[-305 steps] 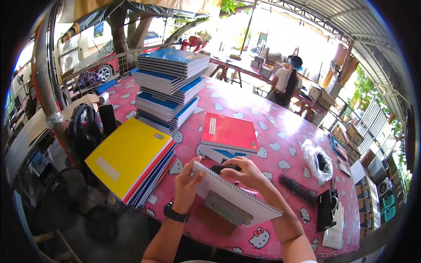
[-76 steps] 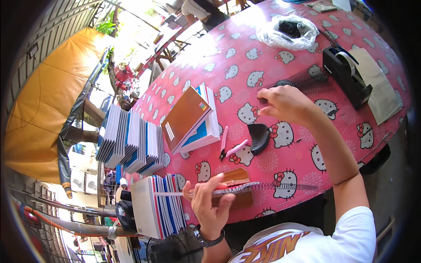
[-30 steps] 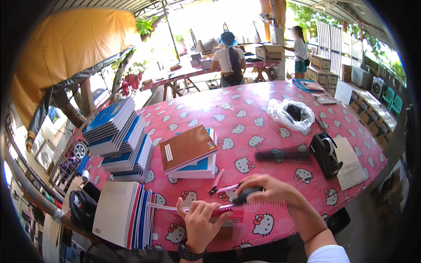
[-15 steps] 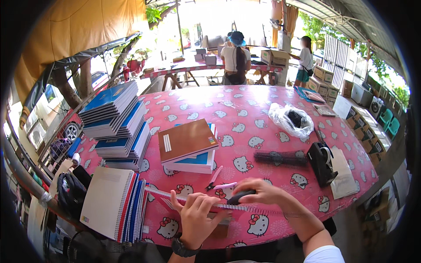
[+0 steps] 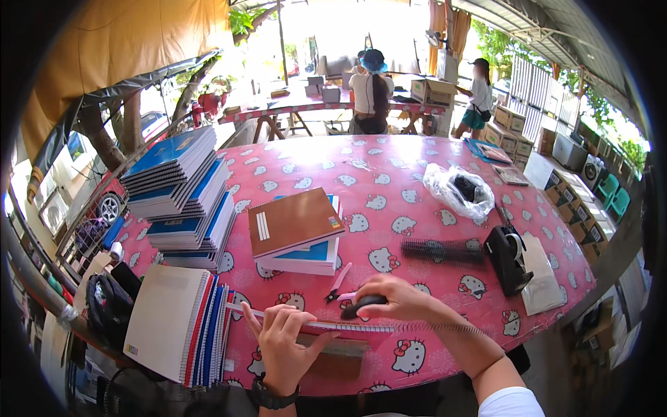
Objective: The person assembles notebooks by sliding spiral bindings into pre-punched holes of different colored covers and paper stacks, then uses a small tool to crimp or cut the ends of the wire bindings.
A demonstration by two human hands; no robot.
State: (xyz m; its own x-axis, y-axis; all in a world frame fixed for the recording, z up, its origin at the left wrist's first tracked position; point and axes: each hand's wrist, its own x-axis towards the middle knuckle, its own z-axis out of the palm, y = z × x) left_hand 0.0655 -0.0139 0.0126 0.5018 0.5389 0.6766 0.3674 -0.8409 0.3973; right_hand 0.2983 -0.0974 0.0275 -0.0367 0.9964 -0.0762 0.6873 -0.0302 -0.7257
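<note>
My left hand [image 5: 285, 340], with a dark watch at the wrist, pinches a thin notebook [image 5: 340, 325] held on edge, its punched spine upward. A long spiral coil [image 5: 434, 326] runs along the spine and sticks out far past its right end, under my right forearm. My right hand [image 5: 392, 299] is closed round a rounded black hand tool [image 5: 363, 306], close above the spine; whether it touches the coil I cannot tell. Just beyond lie pink-handled cutting pliers [image 5: 339, 283]. Below the notebook, a brown flat block [image 5: 330, 358] shows on the table.
Stacked blue notebooks [image 5: 184, 201] and finished spiral notebooks [image 5: 167, 320] stand at left. A brown notebook [image 5: 295, 222] tops a small pile. Black coils [image 5: 445, 251], a tape dispenser [image 5: 507, 260] and a plastic bag [image 5: 458, 191] lie right. People stand by a far table [image 5: 267, 111].
My right hand and the black tool have shifted slightly left and up along the spine. My left hand has moved left, and the notebook stands more upright. A person at the back has stepped sideways.
</note>
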